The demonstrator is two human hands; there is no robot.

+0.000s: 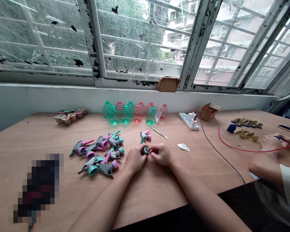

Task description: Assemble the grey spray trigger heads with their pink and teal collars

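My left hand (135,159) is closed around a trigger spray head (145,149) with a green collar, its open end turned towards me. At that collar my right hand (163,154) has its fingers pinched together; whatever they hold is too small to make out. Just beyond my hands lies another spray head (147,136) with a pink collar, beside metal tweezers (160,132). Several grey spray heads (96,151) with pink or green parts lie in a loose pile left of my hands. White round discs (183,147) lie to the right.
Several green and pink clear bottles (126,115) stand by the wall. Stacked small containers (71,116) sit at the far left. A power strip (188,121) has cables trailing right. At the right, a co-worker's hands (273,142) are near gold pieces (246,134). A blurred dark object (40,190) lies front left.
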